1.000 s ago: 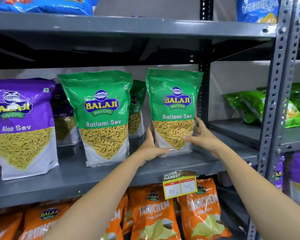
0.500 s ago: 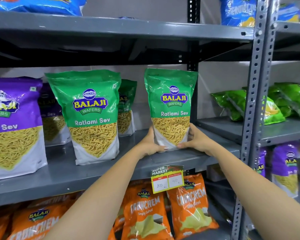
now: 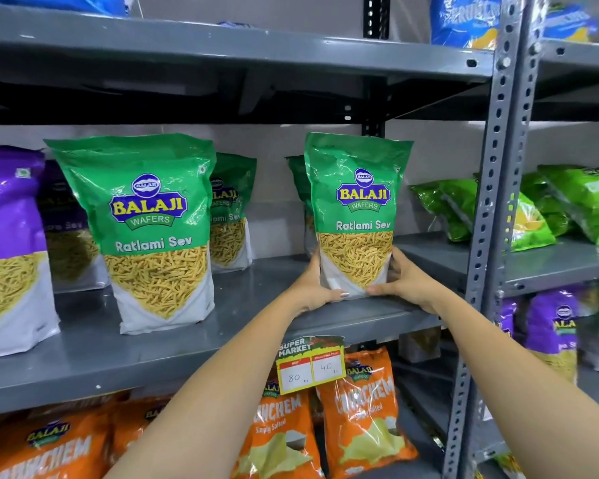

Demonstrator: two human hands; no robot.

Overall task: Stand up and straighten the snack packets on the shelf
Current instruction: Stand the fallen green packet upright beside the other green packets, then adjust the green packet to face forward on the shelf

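Note:
A green Ratlami Sev packet (image 3: 357,209) stands upright near the right end of the grey middle shelf (image 3: 194,344). My left hand (image 3: 313,286) grips its lower left edge and my right hand (image 3: 407,280) grips its lower right edge. Another green packet (image 3: 296,174) peeks out just behind it. A second front Ratlami Sev packet (image 3: 153,229) stands upright to the left, with a further green packet (image 3: 230,209) behind it. Purple Aloo Sev packets (image 3: 8,243) stand at the far left.
A price tag (image 3: 310,364) hangs from the shelf edge below my hands. Orange Crunchem packets (image 3: 360,409) fill the lower shelf. A perforated grey upright (image 3: 491,202) bounds the bay on the right, with light green packets (image 3: 533,209) lying beyond it. Blue packets (image 3: 464,19) sit on top.
The held green packet has shifted a little further back and right on the shelf, and my hands have slid lower around its base. The view has moved rightwards.

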